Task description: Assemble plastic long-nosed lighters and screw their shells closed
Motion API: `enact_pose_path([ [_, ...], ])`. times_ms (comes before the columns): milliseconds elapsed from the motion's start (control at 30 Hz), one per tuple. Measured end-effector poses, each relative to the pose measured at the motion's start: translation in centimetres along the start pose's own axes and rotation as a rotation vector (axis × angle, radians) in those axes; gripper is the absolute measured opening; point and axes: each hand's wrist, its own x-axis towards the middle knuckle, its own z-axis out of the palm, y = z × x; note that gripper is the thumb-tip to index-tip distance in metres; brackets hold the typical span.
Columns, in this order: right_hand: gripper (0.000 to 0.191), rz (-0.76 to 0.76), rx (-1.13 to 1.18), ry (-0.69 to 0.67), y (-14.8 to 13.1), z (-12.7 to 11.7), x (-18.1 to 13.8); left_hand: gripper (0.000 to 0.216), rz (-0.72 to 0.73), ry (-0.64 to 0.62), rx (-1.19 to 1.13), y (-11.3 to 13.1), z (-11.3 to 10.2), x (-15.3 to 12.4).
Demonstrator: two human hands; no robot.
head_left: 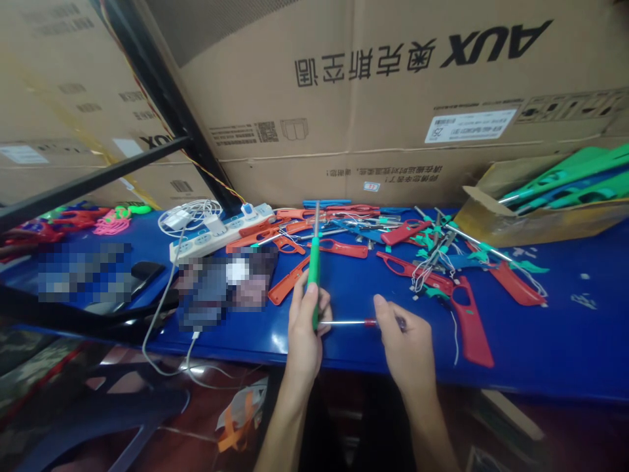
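Note:
Upright in my left hand (pixel 305 324) is a green gas lighter (pixel 314 265) with a thin metal tube pointing away from me; my fingers wrap round its lower handle. My right hand (pixel 405 334) is closed on a screwdriver (pixel 369 322) with a dark red handle. Its metal shaft runs left, and the tip meets the side of the green handle near my left fingers. Beyond my hands lie red lighter shells (pixel 470 321), an orange shell half (pixel 289 280), and a pile of metal tubes, white wires and green parts (pixel 437 252).
A cardboard box (pixel 550 219) holding green and blue lighters stands at the right. A white power strip (pixel 221 233) with cables lies left of centre. Large cartons (pixel 393 124) rise behind the blue table (pixel 354 351). A black metal frame (pixel 181 98) stands at the left.

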Motion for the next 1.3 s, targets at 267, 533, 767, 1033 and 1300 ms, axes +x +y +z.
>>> enact_pose_path([
  [267,0.051,0.022,0.093,0.197,-0.4,0.4,-0.4,0.032,0.108,0.075,-0.047,0.2,-0.1,0.0],
  [533,0.031,-0.127,-0.115,0.096,1.1,1.4,0.5,0.042,0.201,0.082,0.054,-0.1,0.0,0.0],
  [767,0.043,-0.246,-0.123,-0.114,-0.1,1.9,0.6,0.073,0.116,-0.136,0.484,-1.4,-0.4,-0.7],
  [1033,0.040,-0.228,-0.064,-0.359,-2.5,-2.7,6.5,0.086,0.165,-0.541,0.808,-0.9,-0.5,-1.2],
  [1300,0.050,-0.423,-0.702,-0.205,-3.1,-7.4,17.2,0.041,0.259,-0.278,0.713,-1.5,-0.3,-1.4],
])
